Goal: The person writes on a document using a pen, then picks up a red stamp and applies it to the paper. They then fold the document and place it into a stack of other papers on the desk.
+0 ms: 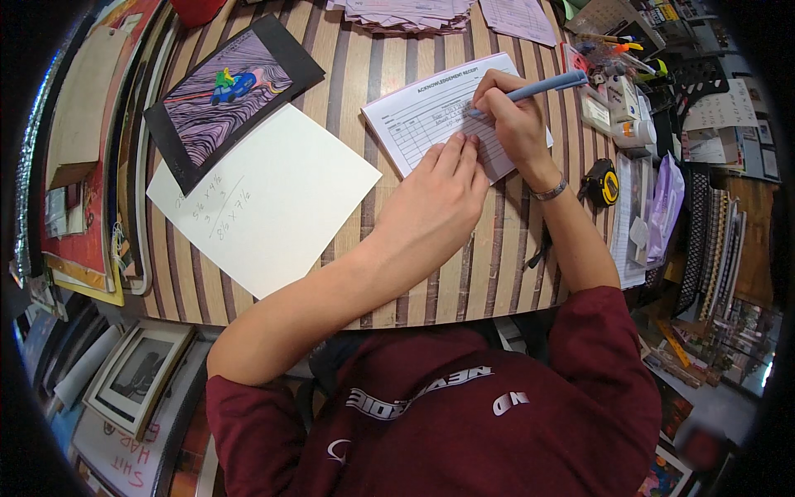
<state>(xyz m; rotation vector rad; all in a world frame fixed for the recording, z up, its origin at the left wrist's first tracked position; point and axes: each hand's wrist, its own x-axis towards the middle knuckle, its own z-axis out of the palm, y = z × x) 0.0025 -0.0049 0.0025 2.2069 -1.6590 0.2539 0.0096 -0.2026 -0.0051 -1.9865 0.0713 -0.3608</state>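
Observation:
A blue pen [550, 86] is pinched in my right hand [520, 124], its tip down on a white receipt pad [414, 108]. Ruled lines, a small grid and some handwriting show on the pad's top sheet. My left hand [435, 195] lies flat across the pad's lower edge, fingers stretched out and holding nothing. To the left, a cream sheet [306, 178] carries handwritten figures. Partly over that sheet rests a black-bordered picture [219, 103] of a blue car on swirling purple and black lines.
Stacked pink papers [406, 15] sit at the table's far edge. A black and yellow tape measure [602, 182] is by my right wrist, near a white bottle [636, 133] and assorted pens. Frames and boards [83, 166] stand along the left side of the striped table [352, 70].

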